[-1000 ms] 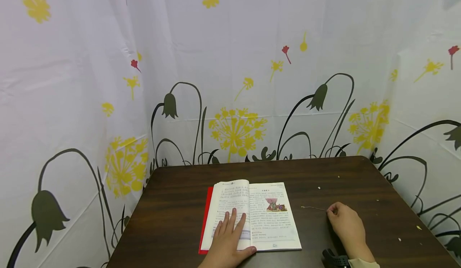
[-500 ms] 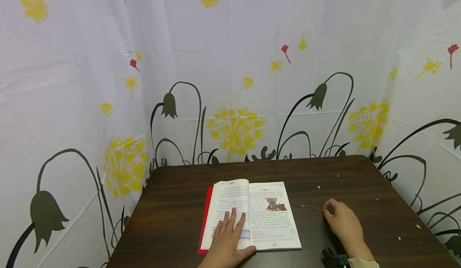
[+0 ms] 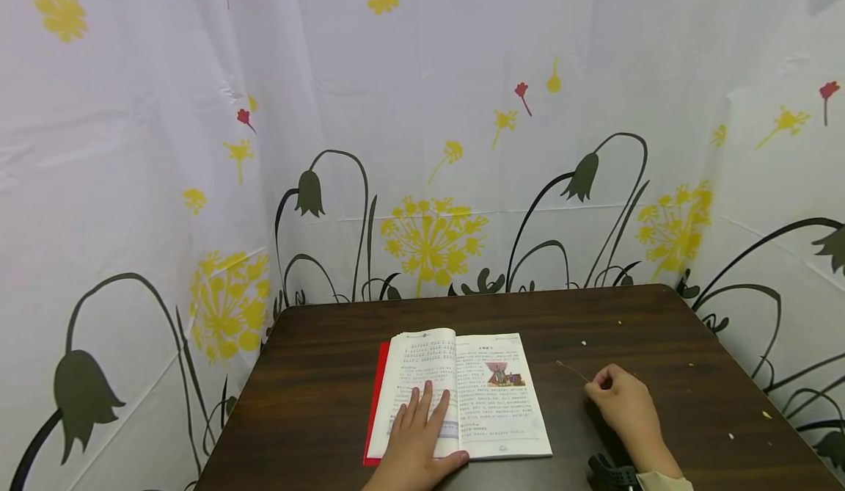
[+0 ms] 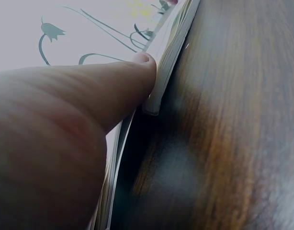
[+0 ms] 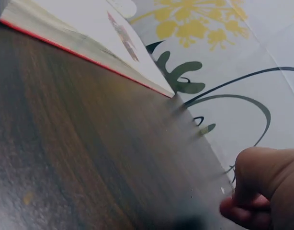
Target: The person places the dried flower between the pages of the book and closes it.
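An open book [image 3: 505,421] with a red cover lies on the dark wooden table. My left hand [image 3: 414,443] rests flat on its left page with fingers spread, the thumb reaching across the lower edge near the spine. In the left wrist view that thumb [image 4: 113,91] lies over the edge of the pages. To the right of the book, my right hand [image 3: 623,406] pinches one end of a thin, dry-looking stem [image 3: 573,371] between thumb and forefinger. The stem's free end points up and left, towards the book. In the right wrist view the curled right hand [image 5: 266,187] shows, but the stem cannot be made out.
Small pale bits, such as one fleck [image 3: 584,343] and a yellowish one [image 3: 766,415], lie scattered on the right side of the table [image 3: 310,381]. A white curtain [image 3: 422,109] with printed flowers hangs behind the table. The right wrist wears a black band [image 3: 614,473].
My right hand has shifted slightly left, and the stem has turned from nearly level to slanting, its free end now farther up the table. The left hand and book stay put.
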A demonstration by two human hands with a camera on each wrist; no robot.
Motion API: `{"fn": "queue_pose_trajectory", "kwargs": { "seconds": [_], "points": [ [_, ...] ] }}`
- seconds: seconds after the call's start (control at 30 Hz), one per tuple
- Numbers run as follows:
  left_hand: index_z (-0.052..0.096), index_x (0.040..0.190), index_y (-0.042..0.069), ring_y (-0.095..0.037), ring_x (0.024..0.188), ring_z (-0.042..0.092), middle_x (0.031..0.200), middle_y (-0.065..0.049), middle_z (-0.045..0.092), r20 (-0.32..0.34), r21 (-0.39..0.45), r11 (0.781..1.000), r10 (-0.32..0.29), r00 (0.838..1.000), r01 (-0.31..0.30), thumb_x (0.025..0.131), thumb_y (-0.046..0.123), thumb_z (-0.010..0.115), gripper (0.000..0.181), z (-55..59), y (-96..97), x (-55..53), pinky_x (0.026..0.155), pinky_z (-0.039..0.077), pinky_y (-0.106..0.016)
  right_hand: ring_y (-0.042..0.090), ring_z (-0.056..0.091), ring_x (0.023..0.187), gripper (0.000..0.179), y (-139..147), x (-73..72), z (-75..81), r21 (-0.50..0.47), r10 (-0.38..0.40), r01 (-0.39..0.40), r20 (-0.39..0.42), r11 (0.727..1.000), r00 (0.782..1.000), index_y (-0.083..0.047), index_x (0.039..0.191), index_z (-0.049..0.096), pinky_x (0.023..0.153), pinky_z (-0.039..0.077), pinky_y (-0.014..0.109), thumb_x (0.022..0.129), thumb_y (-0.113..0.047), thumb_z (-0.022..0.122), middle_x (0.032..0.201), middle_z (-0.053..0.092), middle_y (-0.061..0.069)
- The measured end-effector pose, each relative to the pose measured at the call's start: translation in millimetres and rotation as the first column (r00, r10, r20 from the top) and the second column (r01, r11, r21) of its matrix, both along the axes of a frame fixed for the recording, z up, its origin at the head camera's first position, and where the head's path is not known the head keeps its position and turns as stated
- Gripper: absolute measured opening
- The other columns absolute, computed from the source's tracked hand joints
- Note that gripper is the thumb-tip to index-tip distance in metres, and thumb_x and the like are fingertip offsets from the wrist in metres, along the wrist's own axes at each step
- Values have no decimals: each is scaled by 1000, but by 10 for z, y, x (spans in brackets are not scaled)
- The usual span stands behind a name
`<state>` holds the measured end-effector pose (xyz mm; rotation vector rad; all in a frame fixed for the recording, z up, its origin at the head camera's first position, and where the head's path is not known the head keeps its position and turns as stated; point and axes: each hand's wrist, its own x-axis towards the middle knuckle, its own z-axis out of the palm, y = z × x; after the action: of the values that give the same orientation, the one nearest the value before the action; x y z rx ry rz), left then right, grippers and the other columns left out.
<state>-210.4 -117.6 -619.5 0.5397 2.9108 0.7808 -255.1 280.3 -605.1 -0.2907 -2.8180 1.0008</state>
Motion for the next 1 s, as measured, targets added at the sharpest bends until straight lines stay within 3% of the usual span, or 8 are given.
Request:
{"fn": "queue_pose_trajectory", "kwargs": {
  "seconds": [0.13,0.4,0.67,0.87,1.0],
  "points": [
    [36,171,15,-49,168,17,182,-21,20,4,0,1000,-3,1000,3,88,73,75,109,9,-2,-5,130,18,-75,21,56,73,16,-15,11,44,-44,-3,4,22,999,1000,-12,93,63,64,42,34,91,-22,76,82,66,5],
    [36,171,14,-50,168,17,182,-22,19,-13,16,1000,-5,1000,5,89,74,74,108,52,-4,-3,130,18,-76,18,58,79,19,-31,-18,61,-24,36,-37,-11,999,999,-8,110,68,69,44,34,93,-16,68,95,67,5],
    [37,171,14,-51,168,18,182,-22,20,-33,20,1000,-5,999,6,90,74,73,107,43,-7,-17,129,19,-76,22,59,85,15,-35,-35,53,4,37,-37,-20,999,999,-13,102,74,72,44,36,102,-20,60,99,65,7],
    [38,170,13,-51,167,20,181,-23,22,-33,9,1000,-3,999,3,89,73,75,108,28,-11,-17,129,20,-76,26,63,95,30,-103,6,49,-56,7,-8,-4,998,1000,-15,106,73,77,47,39,111,-23,44,110,70,7],
    [37,171,14,-51,167,20,181,-23,21,-8,1,1000,-6,1000,6,88,73,76,109,3,-10,-19,129,19,-77,27,62,94,34,-292,114,203,-130,-27,21,-38,991,999,-15,106,73,75,46,37,110,-20,39,113,72,7]
  ]
}}
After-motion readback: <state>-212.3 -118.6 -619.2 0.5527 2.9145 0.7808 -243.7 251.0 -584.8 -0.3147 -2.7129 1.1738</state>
